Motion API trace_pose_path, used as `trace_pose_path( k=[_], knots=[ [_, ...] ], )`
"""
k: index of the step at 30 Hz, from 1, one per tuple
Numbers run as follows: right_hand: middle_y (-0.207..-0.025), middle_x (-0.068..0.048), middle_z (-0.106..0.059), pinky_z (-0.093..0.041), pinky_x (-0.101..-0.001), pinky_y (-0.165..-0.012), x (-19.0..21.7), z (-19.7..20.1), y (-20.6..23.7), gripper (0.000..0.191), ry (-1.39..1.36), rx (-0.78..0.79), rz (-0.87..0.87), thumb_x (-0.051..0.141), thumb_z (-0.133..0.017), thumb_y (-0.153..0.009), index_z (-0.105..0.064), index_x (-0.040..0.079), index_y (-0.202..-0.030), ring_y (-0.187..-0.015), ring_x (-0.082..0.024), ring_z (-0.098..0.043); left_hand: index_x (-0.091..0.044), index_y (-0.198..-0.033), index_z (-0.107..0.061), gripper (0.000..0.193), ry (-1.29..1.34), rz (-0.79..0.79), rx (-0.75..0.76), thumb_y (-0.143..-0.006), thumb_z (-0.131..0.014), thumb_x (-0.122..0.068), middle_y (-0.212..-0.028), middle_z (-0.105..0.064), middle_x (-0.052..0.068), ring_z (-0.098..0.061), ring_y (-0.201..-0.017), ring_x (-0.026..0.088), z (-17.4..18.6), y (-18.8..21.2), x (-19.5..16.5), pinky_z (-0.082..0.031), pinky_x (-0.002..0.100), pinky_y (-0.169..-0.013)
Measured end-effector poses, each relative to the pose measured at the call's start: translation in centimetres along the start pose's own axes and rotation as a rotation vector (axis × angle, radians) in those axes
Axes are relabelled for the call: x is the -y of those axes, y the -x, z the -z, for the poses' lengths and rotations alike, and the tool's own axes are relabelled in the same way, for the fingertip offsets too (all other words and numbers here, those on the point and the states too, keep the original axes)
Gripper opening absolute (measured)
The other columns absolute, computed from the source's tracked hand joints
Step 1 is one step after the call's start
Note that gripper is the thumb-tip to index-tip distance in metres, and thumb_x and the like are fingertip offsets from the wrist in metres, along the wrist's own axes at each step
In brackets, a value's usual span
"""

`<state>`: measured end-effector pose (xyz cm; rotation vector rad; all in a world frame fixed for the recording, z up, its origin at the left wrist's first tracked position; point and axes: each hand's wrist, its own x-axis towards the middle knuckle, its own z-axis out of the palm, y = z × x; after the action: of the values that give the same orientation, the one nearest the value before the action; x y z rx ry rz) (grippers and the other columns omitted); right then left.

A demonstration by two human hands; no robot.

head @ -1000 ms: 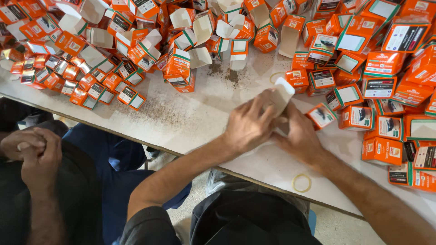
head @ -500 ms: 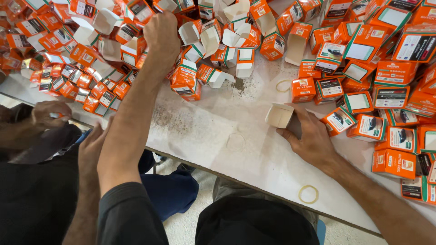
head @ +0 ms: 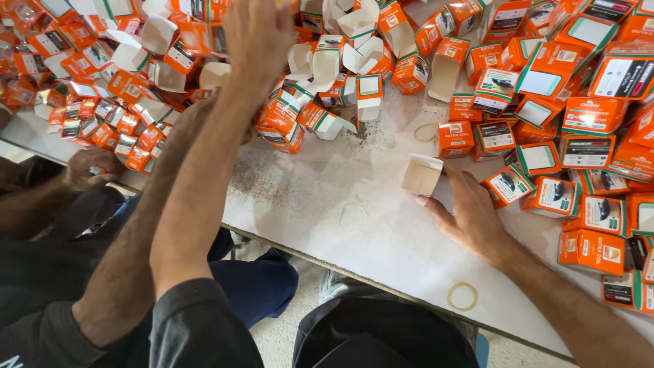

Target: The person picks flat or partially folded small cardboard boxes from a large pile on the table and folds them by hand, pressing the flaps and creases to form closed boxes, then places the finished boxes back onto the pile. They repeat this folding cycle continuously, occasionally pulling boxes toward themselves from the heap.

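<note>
— Where are the hands?
— The left hand [head: 255, 34] reaches into the heap of orange cartons [head: 122, 88]; the right hand [head: 470, 215] rests on the white bench [head: 327, 211], fingers against an open pale carton [head: 421, 175].
— Anything nearby?
— A rubber band [head: 462, 296] near the bench edge.

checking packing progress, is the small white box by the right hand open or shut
Open: the small white cardboard box shows its hollow inside, flap up, right hand touching it.

Small open carton [head: 422, 174]: plain pale cardboard inside, mouth turned up toward the camera, flaps spread. Stood on the white tabletop near centre, just at 11 o'clock of the right hand, fingertips touching its side. Heap of open orange-and-white cartons [head: 327, 75] lay at 11 o'clock from it, tumbled, many flaps agape.
</note>
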<state>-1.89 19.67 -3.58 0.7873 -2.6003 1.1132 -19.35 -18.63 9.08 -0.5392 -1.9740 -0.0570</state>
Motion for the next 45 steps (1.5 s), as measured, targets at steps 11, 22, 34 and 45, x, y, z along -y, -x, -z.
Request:
trace_pose_path(
  k=[11,22,34,45],
  knots=[
    [-0.127,-0.02,-0.055,-0.048,-0.046,-0.098,2.1,0.6,0.3,0.056,-0.098,-0.052,-0.015,0.014,-0.076,-0.085,-0.053,-0.004,-0.132,-0.119,-0.039,-0.058,-0.005,-0.127,-0.06,0.048,0.443,-0.123,0.466,-0.081,-0.072,-0.008,-0.112,-0.063,0.016,-0.069,-0.095,0.034,9.6,9.9,-20.9,-0.058,0.042,-0.07],
    [-0.126,-0.019,-0.059,-0.048,-0.0453,-0.098,3.2,0.4,0.1,0.059,-0.06,-0.002,-0.044,0.024,-0.08,-0.085,-0.056,-0.003,-0.13,-0.119,-0.037,-0.059,-0.008,-0.126,-0.056,0.051,0.65,-0.031,0.795,-0.08,-0.078,-0.007,-0.113,-0.064,0.017,-0.069,-0.091,0.04,7.6,9.3,-17.1,-0.057,0.051,-0.071],
    [-0.121,-0.021,-0.068,-0.052,-0.0446,-0.096,2.9,0.3,-0.5,0.061,-0.089,-0.062,-0.005,0.014,-0.086,-0.072,-0.064,-0.002,-0.125,-0.113,-0.038,-0.065,-0.003,-0.122,-0.062,0.04,0.722,-0.221,0.057,-0.086,-0.075,0.006,-0.137,-0.06,0.022,-0.07,-0.11,0.034,8.8,9.7,-20.8,-0.061,0.041,-0.091],
    [-0.117,-0.017,-0.069,-0.053,-0.0433,-0.093,1.9,-1.0,-0.9,0.063,-0.017,-0.108,0.002,0.02,-0.09,-0.067,-0.064,0.002,-0.121,-0.108,-0.036,-0.066,-0.013,-0.118,-0.071,0.03,0.468,-0.041,0.295,-0.09,-0.078,-0.023,-0.139,-0.058,0.007,-0.048,-0.144,0.034,6.5,10.2,-22.8,-0.033,0.06,-0.121]
  ],
)
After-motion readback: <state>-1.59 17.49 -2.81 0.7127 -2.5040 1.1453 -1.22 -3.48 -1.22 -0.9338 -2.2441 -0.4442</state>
